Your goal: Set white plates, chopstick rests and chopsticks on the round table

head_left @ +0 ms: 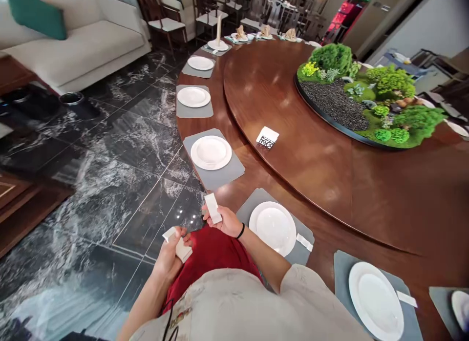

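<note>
My right hand (230,223), with a black band at the wrist, pinches a small white chopstick rest (213,208) held up over the table's near-left edge. Lower and to the left, my left hand (169,253) is closed around several white chopstick rests (184,252), partly covered by the thumb and fingers. Nearest to my right hand is a white plate (273,228) on a grey placemat (252,202). A similar chopstick rest (305,242) lies to the right of that plate. Another chopstick rest (406,299) lies beside the following plate (375,299).
The round wooden table (256,172) carries a raised turntable (311,160) with a miniature garden (337,104) and a white patterned card (267,137). More plates (211,153) on placemats line the rim. A sofa (98,43) and a bin (75,104) stand on the left.
</note>
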Demonstrator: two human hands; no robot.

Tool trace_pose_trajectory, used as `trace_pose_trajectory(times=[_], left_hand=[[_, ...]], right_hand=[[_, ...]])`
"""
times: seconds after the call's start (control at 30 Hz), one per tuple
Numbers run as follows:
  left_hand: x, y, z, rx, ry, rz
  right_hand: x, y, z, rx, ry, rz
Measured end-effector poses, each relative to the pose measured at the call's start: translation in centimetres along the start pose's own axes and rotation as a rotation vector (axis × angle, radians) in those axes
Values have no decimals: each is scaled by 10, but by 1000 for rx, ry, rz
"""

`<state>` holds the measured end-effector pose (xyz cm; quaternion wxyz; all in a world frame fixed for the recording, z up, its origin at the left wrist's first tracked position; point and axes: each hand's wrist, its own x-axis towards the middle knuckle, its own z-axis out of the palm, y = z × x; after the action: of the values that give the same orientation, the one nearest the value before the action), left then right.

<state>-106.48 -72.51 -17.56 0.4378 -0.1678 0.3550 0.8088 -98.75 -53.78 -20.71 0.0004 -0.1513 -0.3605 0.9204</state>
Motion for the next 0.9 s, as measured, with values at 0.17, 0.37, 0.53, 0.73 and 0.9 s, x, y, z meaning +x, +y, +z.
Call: trace_pose_trajectory(times=[0.17,0.37,0.53,0.73,0.9], left_hand=[[69,37,18,94,64,-37],[132,83,48,180,86,-98],[172,104,67,258,126,-116],[204,111,82,344,107,-176],[224,117,95,318,174,-259]], right_hand=[[67,-20,-101,-494,478,-84],[134,-48,-204,-1043,941,44],[154,-53,-235,-1120,973,63],[146,-33,-247,-1286,1023,-11],[151,-24,-250,-1243,1054,-64]])
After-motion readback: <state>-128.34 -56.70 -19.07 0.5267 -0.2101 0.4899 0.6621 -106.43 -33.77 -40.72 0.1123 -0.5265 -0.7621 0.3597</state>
